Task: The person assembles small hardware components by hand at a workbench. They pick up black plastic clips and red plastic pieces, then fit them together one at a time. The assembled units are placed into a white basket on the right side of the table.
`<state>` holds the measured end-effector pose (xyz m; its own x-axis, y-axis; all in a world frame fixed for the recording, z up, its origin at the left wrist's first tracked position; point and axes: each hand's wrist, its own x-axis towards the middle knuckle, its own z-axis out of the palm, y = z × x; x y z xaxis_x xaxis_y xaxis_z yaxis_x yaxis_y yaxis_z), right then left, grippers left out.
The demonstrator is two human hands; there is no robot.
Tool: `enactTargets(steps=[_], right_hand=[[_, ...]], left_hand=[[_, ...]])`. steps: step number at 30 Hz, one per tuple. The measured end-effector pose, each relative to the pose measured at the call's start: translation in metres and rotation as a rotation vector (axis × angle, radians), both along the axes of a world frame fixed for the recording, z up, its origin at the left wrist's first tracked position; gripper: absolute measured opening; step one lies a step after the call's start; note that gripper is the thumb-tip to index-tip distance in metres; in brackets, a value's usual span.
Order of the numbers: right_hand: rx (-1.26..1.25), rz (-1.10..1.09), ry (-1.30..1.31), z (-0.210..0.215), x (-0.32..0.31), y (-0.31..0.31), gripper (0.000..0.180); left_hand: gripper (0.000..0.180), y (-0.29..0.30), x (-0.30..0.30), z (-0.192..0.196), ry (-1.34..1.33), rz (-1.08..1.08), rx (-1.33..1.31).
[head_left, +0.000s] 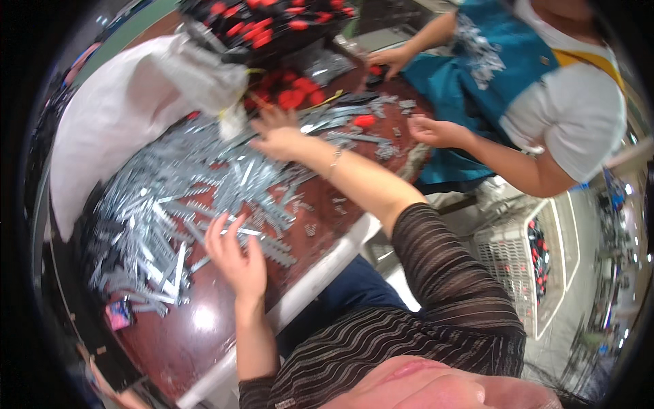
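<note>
My left hand [238, 262] hovers over the near edge of a heap of thin silvery strips [238, 184], some with toothed edges. Its fingers are spread and nothing shows in them. Farther off, my right hand [281, 138] stretches across the heap, fingers apart, beside a pile of red and black parts [293, 92]. It looks slightly blurred, and I see nothing held in it. A white sack [129, 102] leans over the far left of the heap, its tied-looking end close to my right fingertips.
A co-worker's hand [388, 61] touches a dark part at the dark red table's [163, 347] far right; their other hand [436, 131] is at its edge. More red and black parts [259, 24] fill a black bag behind. A white crate [504, 262] stands right. A small pink packet [119, 315] lies left.
</note>
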<state>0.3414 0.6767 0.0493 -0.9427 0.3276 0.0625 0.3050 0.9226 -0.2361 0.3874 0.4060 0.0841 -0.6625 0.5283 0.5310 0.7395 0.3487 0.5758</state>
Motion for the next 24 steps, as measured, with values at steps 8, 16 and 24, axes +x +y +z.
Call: enactTargets(steps=[8,16,24], right_hand=[[0.069,0.006,0.228,0.005,-0.003,-0.005,0.057],[0.145,0.073,0.616,0.023,-0.037,-0.024,0.052],[-0.073,0.590,0.574,0.055,-0.027,-0.135,0.052]], left_hand=[[0.033,-0.002,-0.005,-0.001,-0.082,-0.017,0.022],[0.032,-0.002,-0.011,-0.010,-0.107,-0.023,0.075],[0.034,-0.009,-0.016,-0.016,-0.161,0.113,0.193]])
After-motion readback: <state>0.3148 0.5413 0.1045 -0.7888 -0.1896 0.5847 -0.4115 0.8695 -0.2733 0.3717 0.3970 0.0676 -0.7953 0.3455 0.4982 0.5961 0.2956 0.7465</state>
